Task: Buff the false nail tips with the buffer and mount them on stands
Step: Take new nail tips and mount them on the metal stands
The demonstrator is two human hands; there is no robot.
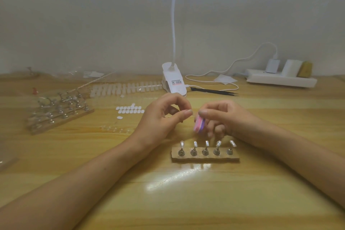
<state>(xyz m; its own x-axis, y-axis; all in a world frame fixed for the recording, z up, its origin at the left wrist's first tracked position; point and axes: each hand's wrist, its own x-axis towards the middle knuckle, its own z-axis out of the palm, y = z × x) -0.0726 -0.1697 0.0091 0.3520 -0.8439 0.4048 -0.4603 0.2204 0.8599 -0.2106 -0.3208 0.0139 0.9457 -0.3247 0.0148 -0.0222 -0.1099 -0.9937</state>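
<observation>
The yellow wooden bench (186, 201) lies nearest, then the clear strip of five metal stands (205, 156). Just beyond it, the right hand (220, 117) grips the pink-and-purple buffer block (199, 124), which stands near upright. The left hand (164, 115) is just left of the block's top, thumb and forefinger curled close. Whether they pinch a clear nail tip I cannot tell.

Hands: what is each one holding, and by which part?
The right hand grips the pink-and-purple buffer by its upper end. The left hand pinches thumb to forefinger; what it holds is too small to tell.
</observation>
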